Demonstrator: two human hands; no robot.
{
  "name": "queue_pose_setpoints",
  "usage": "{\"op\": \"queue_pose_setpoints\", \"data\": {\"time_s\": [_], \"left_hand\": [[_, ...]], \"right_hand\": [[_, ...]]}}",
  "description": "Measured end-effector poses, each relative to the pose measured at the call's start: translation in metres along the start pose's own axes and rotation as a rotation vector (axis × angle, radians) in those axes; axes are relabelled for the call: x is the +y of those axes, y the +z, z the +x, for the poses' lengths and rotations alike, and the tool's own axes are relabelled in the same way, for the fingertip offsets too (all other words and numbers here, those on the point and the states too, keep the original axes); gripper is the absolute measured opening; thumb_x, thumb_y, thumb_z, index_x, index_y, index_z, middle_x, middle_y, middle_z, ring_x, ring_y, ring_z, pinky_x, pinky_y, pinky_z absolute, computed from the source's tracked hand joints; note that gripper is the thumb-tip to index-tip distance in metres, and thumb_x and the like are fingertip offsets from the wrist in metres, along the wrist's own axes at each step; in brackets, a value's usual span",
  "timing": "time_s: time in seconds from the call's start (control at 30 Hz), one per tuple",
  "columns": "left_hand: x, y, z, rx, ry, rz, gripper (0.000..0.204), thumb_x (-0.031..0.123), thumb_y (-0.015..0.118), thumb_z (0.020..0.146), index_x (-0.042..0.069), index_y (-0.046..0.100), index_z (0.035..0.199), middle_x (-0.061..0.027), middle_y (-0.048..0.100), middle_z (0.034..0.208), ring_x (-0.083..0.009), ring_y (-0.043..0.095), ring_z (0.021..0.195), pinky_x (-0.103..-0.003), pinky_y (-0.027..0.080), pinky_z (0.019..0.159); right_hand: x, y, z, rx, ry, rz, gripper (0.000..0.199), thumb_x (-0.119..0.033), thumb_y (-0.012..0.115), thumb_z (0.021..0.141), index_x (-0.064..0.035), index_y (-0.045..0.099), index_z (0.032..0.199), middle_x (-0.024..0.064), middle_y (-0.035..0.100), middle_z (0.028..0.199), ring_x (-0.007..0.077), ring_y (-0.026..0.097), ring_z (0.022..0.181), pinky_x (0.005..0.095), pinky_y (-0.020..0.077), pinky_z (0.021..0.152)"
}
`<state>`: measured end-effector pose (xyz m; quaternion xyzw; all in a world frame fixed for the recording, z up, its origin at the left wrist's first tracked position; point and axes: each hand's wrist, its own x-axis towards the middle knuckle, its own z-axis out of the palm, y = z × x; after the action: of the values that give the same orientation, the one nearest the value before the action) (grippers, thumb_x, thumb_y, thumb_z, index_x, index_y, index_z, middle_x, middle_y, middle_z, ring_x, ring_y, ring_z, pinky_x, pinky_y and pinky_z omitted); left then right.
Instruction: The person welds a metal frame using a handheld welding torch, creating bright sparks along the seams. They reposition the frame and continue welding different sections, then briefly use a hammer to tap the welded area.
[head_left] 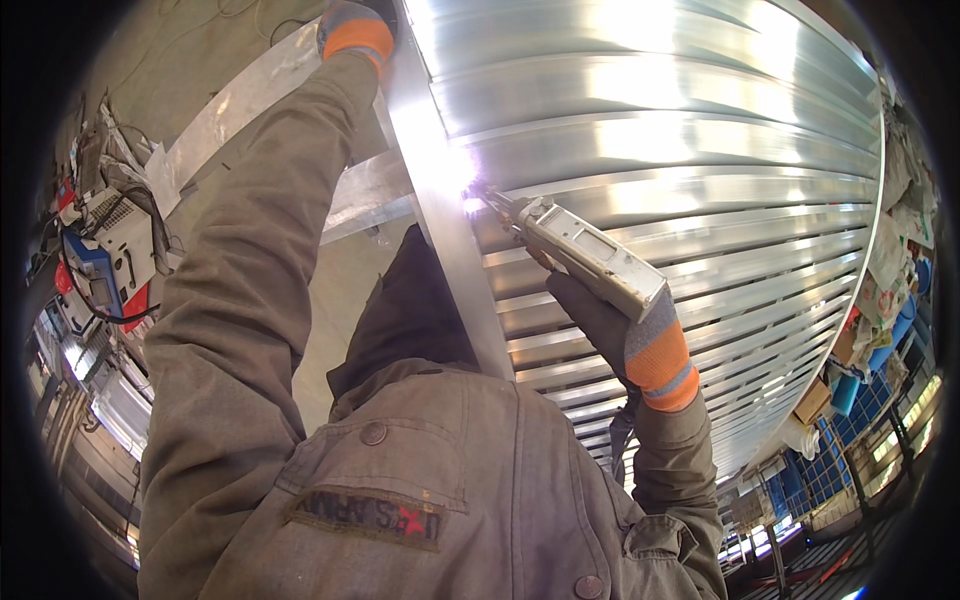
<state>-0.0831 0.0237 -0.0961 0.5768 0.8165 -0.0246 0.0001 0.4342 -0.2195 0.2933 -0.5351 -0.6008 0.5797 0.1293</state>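
Observation:
My right hand (612, 325), in a dark glove with an orange and grey cuff, grips a grey hand-held welding gun (590, 255). Its tip touches the seam where a flat metal bar (440, 240) meets a large ribbed metal sheet (700, 130), and a bright white-violet glow (465, 185) burns there. My left arm, in an olive jacket sleeve, stretches far along the bar. My left hand (355, 30), in the same kind of glove, rests at the bar's far end. Its fingers are hidden at the picture's rim.
A welding machine (110, 255) with cables and blue and red parts sits at the left on the concrete floor. Loose shiny metal strips (230, 100) lie beside my left arm. Bags, boxes and blue crates (860, 405) crowd the right edge beyond the sheet.

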Motion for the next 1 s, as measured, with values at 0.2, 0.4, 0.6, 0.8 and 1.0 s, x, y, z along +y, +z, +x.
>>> {"op": "queue_pose_setpoints", "data": {"time_s": [0.2, 0.4, 0.6, 0.8, 1.0], "left_hand": [[-0.004, 0.004, -0.001, -0.021, -0.005, -0.009, 0.032, 0.018, 0.06, 0.108, 0.007, 0.081, 0.129, -0.0178, 0.084, 0.13, -0.0397, 0.08, 0.121, -0.049, 0.063, 0.102], [-0.008, 0.007, 0.003, 0.121, 0.008, -0.053, 0.027, 0.014, 0.065, 0.104, 0.007, 0.078, 0.126, -0.018, 0.084, 0.124, -0.0394, 0.08, 0.117, -0.047, 0.064, 0.1], [0.003, -0.018, -0.003, 0.116, 0.023, -0.092, 0.03, 0.007, 0.068, 0.1, 0.005, 0.073, 0.129, -0.0185, 0.083, 0.122, -0.0379, 0.08, 0.116, -0.043, 0.064, 0.099], [0.012, -0.038, -0.01, 0.096, -0.056, -0.168, 0.029, 0.007, 0.068, 0.099, 0.003, 0.076, 0.127, -0.0209, 0.083, 0.122, -0.0416, 0.079, 0.119, -0.044, 0.063, 0.103], [-0.005, -0.005, 0.003, 0.099, 0.006, -0.115, 0.03, 0.007, 0.068, 0.099, 0.002, 0.076, 0.128, -0.0225, 0.082, 0.124, -0.0425, 0.079, 0.121, -0.046, 0.062, 0.103]], "right_hand": [[-0.003, -0.001, -0.001, 0.001, 0.028, -0.009, 0.033, -0.022, 0.088, 0.105, -0.0109, 0.085, 0.136, 0.011, 0.089, 0.111, 0.0256, 0.087, 0.092, 0.0369, 0.0678, 0.077], [-0.001, -0.003, -0.003, -0.023, 0.034, -0.064, 0.033, -0.025, 0.088, 0.105, -0.0124, 0.085, 0.136, 0.0108, 0.089, 0.109, 0.0266, 0.087, 0.09, 0.0373, 0.0675, 0.075], [-0.001, -0.004, -0.003, -0.035, -0.003, -0.11, 0.032, -0.025, 0.087, 0.105, -0.0158, 0.086, 0.135, 0.0089, 0.089, 0.11, 0.0268, 0.087, 0.089, 0.0372, 0.0675, 0.073], [-0.005, -0.008, -0.005, -0.073, 0.061, -0.164, 0.032, -0.026, 0.087, 0.105, -0.0176, 0.086, 0.136, 0.0081, 0.089, 0.112, 0.0265, 0.087, 0.09, 0.0367, 0.0679, 0.073], [-0.003, -0.008, -0.004, -0.079, 0.055, -0.162, 0.031, -0.026, 0.087, 0.106, -0.0185, 0.086, 0.136, 0.0074, 0.089, 0.111, 0.0265, 0.087, 0.09, 0.0366, 0.0683, 0.073]]}}
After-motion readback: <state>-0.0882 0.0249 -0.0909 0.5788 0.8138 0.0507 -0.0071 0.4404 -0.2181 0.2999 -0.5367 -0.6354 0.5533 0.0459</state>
